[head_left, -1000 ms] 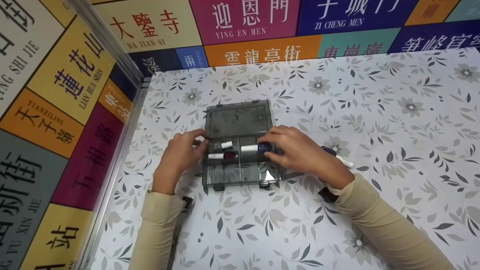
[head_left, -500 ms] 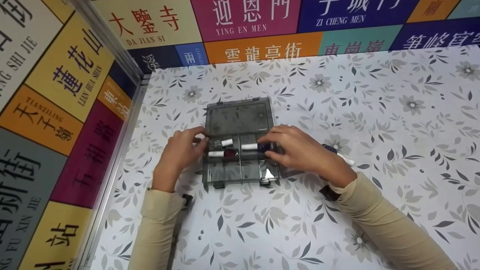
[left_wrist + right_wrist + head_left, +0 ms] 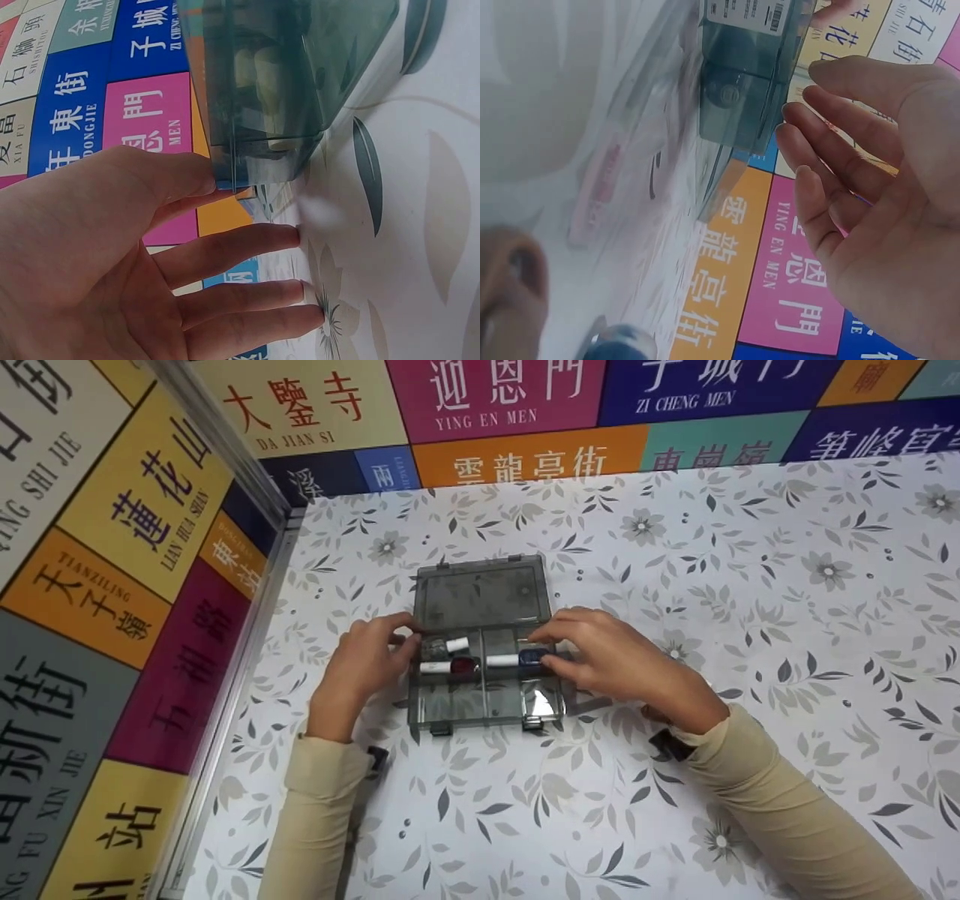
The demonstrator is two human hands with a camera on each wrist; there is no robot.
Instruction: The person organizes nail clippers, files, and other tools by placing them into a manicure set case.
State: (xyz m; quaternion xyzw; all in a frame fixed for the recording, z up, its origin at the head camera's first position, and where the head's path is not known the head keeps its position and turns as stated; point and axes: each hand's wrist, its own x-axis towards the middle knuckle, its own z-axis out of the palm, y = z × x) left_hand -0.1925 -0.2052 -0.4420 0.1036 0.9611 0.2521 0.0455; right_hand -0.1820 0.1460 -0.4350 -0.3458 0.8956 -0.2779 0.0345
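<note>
A grey see-through plastic organizer box (image 3: 450, 701) lies with its lid (image 3: 480, 592) folded back. In its left upper compartment are a clear nail polish bottle (image 3: 435, 647) and a dark red one (image 3: 463, 665), both white-capped. The right upper compartment holds a blue nail polish bottle (image 3: 532, 658), cap to the left. My left hand (image 3: 367, 664) grips the box's left edge between thumb and index finger; its other fingers (image 3: 247, 296) stretch out straight. Over the box's right edge, beside the blue bottle, my right hand (image 3: 607, 649) has loosely bent fingers with nothing between them.
The box stands on a floral-patterned tablecloth (image 3: 735, 585). Panels with large lettering (image 3: 525, 457) rise along the back and left. A blurred bottle (image 3: 622, 345) appears low in the right wrist view. A white label (image 3: 746, 13) is stuck to the box.
My right fingers have let go of the blue nail polish bottle, which now lies in the compartment, and have drawn slightly right. The left hand keeps its place at the box.
</note>
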